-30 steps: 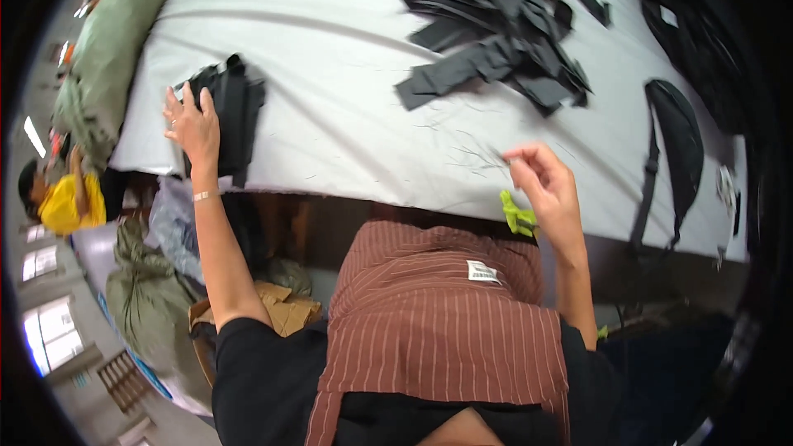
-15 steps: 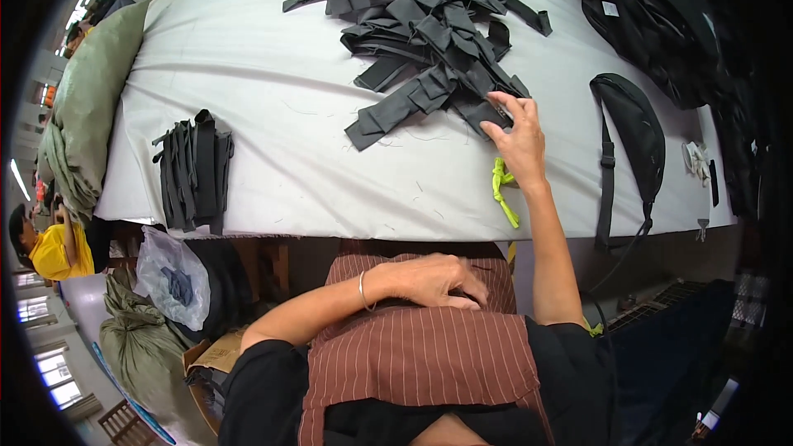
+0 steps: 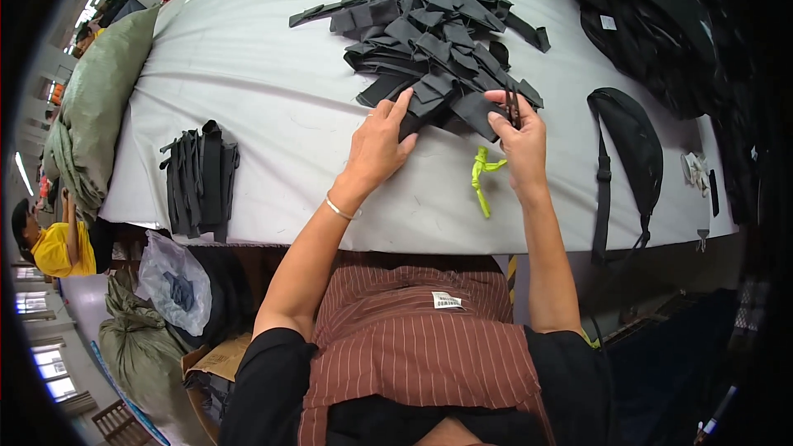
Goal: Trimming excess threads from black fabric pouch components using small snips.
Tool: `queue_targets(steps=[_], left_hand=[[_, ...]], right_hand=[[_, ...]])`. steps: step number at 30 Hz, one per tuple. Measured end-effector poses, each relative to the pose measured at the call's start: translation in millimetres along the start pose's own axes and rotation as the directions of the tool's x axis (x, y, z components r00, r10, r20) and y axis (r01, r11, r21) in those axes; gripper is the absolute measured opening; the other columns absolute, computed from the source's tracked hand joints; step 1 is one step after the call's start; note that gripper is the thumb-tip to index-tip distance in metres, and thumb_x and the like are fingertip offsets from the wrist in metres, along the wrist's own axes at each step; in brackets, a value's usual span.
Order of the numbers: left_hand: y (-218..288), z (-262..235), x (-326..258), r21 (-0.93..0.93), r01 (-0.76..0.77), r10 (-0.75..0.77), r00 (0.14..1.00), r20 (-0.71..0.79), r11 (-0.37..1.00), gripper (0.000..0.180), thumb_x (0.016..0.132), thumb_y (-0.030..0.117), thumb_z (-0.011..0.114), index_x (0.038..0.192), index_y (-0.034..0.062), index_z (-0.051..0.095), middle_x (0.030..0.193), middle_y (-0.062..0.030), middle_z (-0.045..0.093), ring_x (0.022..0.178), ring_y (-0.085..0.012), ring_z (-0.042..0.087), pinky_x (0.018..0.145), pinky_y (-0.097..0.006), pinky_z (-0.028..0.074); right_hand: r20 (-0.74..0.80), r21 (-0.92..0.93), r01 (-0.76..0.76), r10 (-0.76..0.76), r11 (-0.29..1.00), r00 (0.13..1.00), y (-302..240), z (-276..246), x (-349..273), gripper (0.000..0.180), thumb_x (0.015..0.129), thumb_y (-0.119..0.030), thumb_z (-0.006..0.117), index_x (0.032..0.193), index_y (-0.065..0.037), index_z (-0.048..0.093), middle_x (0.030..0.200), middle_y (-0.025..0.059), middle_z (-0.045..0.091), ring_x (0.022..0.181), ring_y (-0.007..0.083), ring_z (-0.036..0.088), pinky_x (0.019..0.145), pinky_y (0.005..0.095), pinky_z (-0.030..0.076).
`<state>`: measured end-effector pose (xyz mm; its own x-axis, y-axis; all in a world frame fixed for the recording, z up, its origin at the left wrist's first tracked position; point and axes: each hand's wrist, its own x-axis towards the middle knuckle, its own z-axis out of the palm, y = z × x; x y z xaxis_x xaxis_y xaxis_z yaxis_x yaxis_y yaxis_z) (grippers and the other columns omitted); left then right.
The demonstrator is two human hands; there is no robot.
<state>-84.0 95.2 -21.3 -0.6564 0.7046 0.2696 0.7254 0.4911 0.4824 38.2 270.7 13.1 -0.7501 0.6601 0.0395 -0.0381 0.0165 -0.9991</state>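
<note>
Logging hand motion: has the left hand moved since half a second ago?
Yes: the left hand moved forward from the apron, over the white table's edge, to the dark strips.

blk waist bag (image 3: 638,144) w/ strap (image 3: 604,198) on r. part of wht cloth-covered surface (image 3: 289,116); shiny blk heap (image 3: 652,29) beyond it, upper r. pale-green sack (image 3: 107,87) along l. end; olive sack (image 3: 140,330) below, nr clear plastic bag (image 3: 159,268) & cardboard box (image 3: 221,358). person in yellow top (image 3: 56,249), far l.
</note>
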Motion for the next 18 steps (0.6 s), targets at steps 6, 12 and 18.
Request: queue_targets(steps=[6, 12, 18], left_hand=[[-14, -26, -29, -0.854, 0.509, -0.163, 0.856, 0.49, 0.105, 0.049, 0.084, 0.002, 0.052, 0.133, -0.0005, 0.051, 0.086, -0.0034, 0.063, 0.068, -0.0086, 0.056, 0.065, -0.022, 0.049], [7, -28, -73, -0.743, 0.591, -0.052, 0.771, 0.635, -0.316, 0.052, 0.085, 0.0, 0.05, 0.137, -0.0058, 0.042, 0.098, -0.0086, 0.065, 0.074, -0.0101, 0.064, 0.068, -0.025, 0.057], [19, -34, -84, -0.725, 0.63, -0.048, 0.745, 0.666, -0.281, 0.056, 0.082, -0.002, 0.049, 0.137, -0.0067, 0.041, 0.101, -0.0082, 0.065, 0.076, -0.0096, 0.064, 0.07, -0.024, 0.056]], right_hand=[[-0.116, -0.275, 0.159, -0.197, 0.948, 0.974, 37, -18, 13, 0.021, 0.085, 0.003, 0.055, 0.098, -0.008, 0.067, 0.069, -0.0066, 0.052, 0.058, 0.0038, 0.037, 0.052, 0.0221, 0.032], [-0.046, -0.479, 0.157, -0.203, 0.864, 0.978, 54, -20, 6, 0.014, 0.086, -0.002, 0.06, 0.096, -0.008, 0.068, 0.078, 0.0024, 0.061, 0.06, 0.0107, 0.052, 0.056, 0.0267, 0.042], [0.028, -0.77, 0.222, -0.315, 0.598, 0.949, 14, -7, -22, 0.017, 0.084, -0.016, 0.068, 0.101, -0.011, 0.069, 0.087, 0.0041, 0.057, 0.074, 0.0229, 0.059, 0.063, 0.0335, 0.046]])
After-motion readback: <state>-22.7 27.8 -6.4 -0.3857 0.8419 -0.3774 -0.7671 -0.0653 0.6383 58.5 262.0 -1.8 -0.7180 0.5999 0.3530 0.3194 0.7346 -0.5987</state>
